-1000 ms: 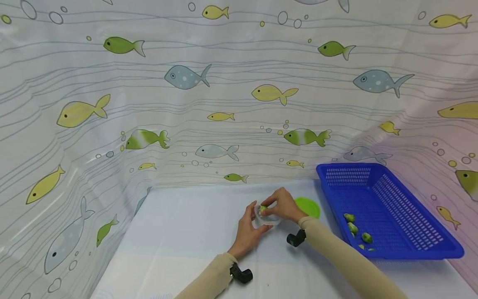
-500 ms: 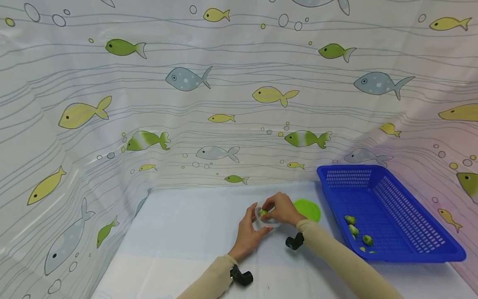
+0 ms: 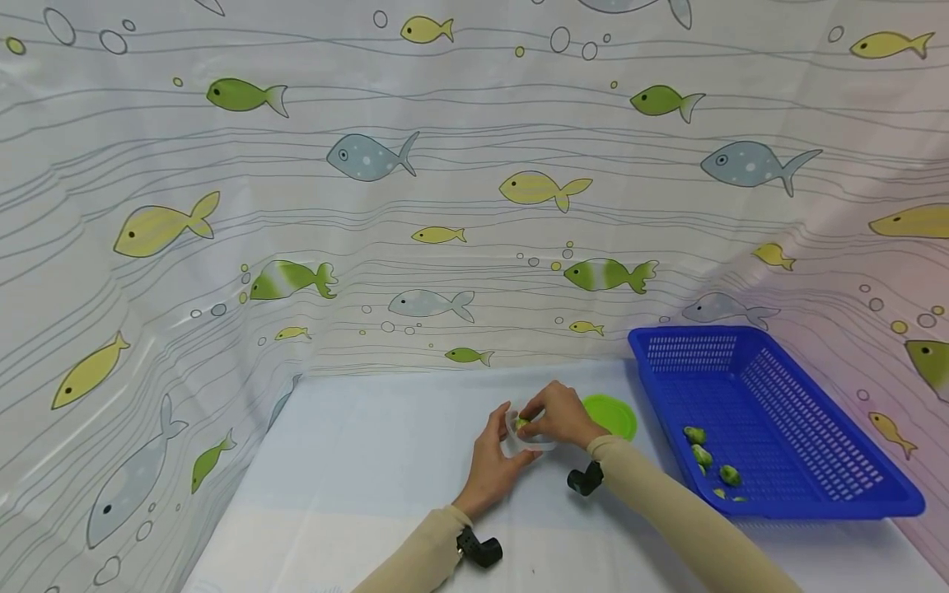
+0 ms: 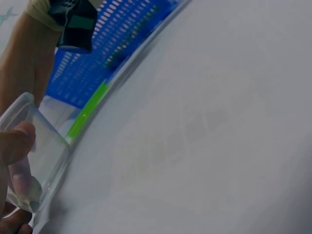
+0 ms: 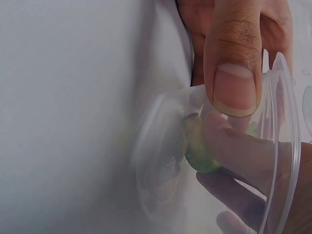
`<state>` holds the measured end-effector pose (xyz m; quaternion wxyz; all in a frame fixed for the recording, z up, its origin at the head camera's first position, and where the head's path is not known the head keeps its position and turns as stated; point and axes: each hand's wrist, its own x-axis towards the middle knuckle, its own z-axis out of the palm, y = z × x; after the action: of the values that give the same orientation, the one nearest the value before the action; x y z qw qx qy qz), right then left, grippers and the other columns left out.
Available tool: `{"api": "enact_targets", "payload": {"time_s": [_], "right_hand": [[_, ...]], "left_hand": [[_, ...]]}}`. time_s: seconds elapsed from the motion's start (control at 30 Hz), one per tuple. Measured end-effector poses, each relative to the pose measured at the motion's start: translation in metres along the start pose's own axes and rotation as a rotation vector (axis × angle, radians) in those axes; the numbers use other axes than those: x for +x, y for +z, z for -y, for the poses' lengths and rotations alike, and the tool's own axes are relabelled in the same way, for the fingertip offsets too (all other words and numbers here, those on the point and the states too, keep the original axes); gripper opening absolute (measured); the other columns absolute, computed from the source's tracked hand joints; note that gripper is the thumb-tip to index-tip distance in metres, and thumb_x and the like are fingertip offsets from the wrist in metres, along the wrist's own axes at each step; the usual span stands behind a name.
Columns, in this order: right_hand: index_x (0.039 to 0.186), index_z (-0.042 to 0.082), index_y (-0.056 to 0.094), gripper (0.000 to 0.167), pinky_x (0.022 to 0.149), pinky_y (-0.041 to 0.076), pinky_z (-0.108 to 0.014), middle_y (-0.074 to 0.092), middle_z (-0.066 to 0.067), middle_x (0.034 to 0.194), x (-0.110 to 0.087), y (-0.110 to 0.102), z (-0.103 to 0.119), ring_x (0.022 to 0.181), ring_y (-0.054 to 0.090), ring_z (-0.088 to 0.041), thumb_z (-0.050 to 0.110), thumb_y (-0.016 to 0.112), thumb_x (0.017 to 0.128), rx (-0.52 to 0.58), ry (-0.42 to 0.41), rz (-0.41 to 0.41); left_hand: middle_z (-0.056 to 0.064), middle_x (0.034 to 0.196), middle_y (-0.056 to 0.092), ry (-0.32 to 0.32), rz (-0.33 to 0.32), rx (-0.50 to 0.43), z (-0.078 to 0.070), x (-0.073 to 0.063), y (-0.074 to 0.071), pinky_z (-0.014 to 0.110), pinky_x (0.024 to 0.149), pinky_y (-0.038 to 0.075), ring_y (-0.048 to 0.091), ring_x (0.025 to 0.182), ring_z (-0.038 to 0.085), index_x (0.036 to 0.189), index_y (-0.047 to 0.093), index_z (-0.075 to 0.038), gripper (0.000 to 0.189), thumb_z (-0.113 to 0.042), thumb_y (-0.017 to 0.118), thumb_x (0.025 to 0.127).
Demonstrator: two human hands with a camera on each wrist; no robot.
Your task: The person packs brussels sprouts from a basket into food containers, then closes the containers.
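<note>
A clear plastic tub [image 3: 547, 447] stands on the white-covered table. My left hand [image 3: 495, 463] grips its side, fingers and thumb spread round the wall. Reaching into the tub from the right, my right hand [image 3: 561, 416] pinches a Brussels sprout [image 3: 522, 423]. Through the tub's wall in the right wrist view, the sprout [image 5: 199, 148] shows at the fingertips, close to the bottom. The left wrist view catches the tub [image 4: 51, 139] tilted across its left edge, with the left thumb against the wall. Whether the sprout touches the bottom, I cannot tell.
A bright green round lid [image 3: 614, 417] lies just beyond the right hand. Farther right stands a blue slotted basket [image 3: 778, 436], several Brussels sprouts [image 3: 730, 475] at its near left side. A fish-patterned curtain [image 3: 445, 272] closes off the back and sides.
Over the first half second the right hand dipped slightly, bringing the sprout lower inside the tub. Since then it has barely moved. The left hand keeps its grip in place.
</note>
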<state>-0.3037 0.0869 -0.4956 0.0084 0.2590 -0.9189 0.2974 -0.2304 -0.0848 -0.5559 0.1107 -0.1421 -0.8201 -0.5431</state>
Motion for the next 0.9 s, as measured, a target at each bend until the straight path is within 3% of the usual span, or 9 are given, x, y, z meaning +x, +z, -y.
{"api": "enact_targets", "payload": {"time_s": [0.23,0.73,0.9], "right_hand": [[0.092,0.018,0.088,0.022,0.1,0.044,-0.059,0.082,0.008,0.088,0.0,0.0,0.003,0.105,0.058,-0.019,0.029,0.097,0.076,-0.049,0.02,0.02],[0.096,0.019,0.088,0.028,0.098,0.044,-0.053,0.082,0.008,0.091,0.0,-0.009,0.006,0.103,0.057,-0.018,0.031,0.099,0.073,-0.058,0.044,0.04],[0.096,0.018,0.088,0.03,0.096,0.049,-0.047,0.083,0.007,0.089,0.0,-0.018,0.005,0.105,0.064,-0.02,0.033,0.099,0.073,-0.054,0.012,0.041]], "left_hand": [[0.022,0.155,0.055,-0.005,0.002,0.009,-0.001,-0.001,0.0,0.058,0.111,0.05,0.063,0.133,0.037,0.159,0.037,0.0,0.088,-0.022,0.086,0.089],[0.022,0.154,0.056,-0.006,-0.004,0.001,-0.001,0.0,0.0,0.059,0.112,0.049,0.064,0.132,0.037,0.159,0.038,0.0,0.088,-0.023,0.087,0.089],[0.022,0.151,0.059,-0.004,-0.011,0.003,-0.001,0.0,0.0,0.057,0.111,0.05,0.066,0.13,0.035,0.158,0.038,0.001,0.089,-0.02,0.087,0.087]]}}
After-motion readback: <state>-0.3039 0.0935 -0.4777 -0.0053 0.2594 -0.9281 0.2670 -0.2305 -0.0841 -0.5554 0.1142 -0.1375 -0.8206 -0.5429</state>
